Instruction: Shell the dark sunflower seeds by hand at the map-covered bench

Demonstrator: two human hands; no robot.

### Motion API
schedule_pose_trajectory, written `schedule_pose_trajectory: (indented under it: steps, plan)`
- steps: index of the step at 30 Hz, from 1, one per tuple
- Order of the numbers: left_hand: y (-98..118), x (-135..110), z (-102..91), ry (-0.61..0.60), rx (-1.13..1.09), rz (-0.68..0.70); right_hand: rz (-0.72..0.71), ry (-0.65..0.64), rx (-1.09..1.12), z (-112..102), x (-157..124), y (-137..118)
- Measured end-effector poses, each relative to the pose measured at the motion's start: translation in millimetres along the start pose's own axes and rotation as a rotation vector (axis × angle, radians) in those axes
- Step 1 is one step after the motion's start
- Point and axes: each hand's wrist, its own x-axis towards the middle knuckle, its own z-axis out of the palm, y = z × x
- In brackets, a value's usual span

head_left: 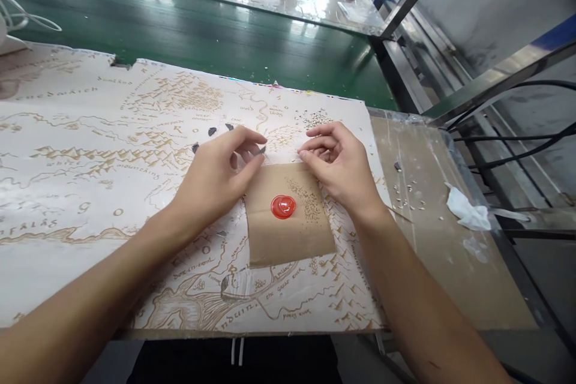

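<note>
My left hand (224,165) is closed in a pinch, with a small dark grey piece (263,149) at its fingertips, above the upper left corner of a brown cardboard sheet (270,246). Across from it, my right hand (339,162) has its thumb and a finger pressed together over the sheet's upper right corner; what lies between them is too small to make out. On the cardboard sits a round, glossy red blob (283,206). Tiny dark specks (310,201) are scattered to its right. More small bits (315,117) lie beyond my right hand.
A printed map sheet (90,192) covers the worktop. Several dark scraps (212,131) lie beyond my left hand. Behind runs a green conveyor belt (202,30). To the right are bare cardboard (450,270), crumpled white tissue (468,208), a metal frame (508,78) and black cables (522,139).
</note>
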Motion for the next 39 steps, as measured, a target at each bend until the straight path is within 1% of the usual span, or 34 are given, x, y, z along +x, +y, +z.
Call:
schedule_pose_trajectory:
  steps: [3,9,13,15,17,21,23,26,29,32,34,39]
  plan:
    - [2,-4,4.5,-0.036,-0.003,0.013,-0.021,-0.031,-0.104,3,-3,-4]
    - [5,-8,13.6,-0.061,-0.071,0.014,-0.071,-0.090,-0.237,7,-2,-9]
    - [6,-9,16.5,-0.083,-0.117,-0.006,-0.099,-0.071,-0.325,12,2,-7]
    - [7,-9,16.2,-0.084,-0.145,-0.008,-0.091,-0.044,-0.325,15,3,-5]
    - [7,-10,15.3,-0.083,-0.165,-0.011,-0.062,-0.012,-0.220,16,4,-4]
    - [9,-10,14.6,-0.071,-0.181,-0.036,0.010,0.013,0.185,14,1,-11]
    - [9,-10,16.2,-0.057,-0.238,-0.051,0.031,-0.018,0.332,13,-2,-17]
    - [9,-9,20.3,-0.073,-0.376,-0.070,0.066,-0.093,0.478,16,-6,-22]
    - [10,-7,23.6,-0.080,-0.545,-0.111,0.092,-0.144,0.592,21,-9,-24]
    - [13,-5,23.2,-0.085,-0.664,-0.182,0.104,-0.147,0.690,25,-9,-25]
    - [15,-4,20.6,-0.104,-0.700,-0.212,0.111,-0.142,0.723,26,-10,-27]
    - [19,-2,12.1,-0.175,-0.731,-0.219,0.112,-0.137,0.712,25,-11,-30]
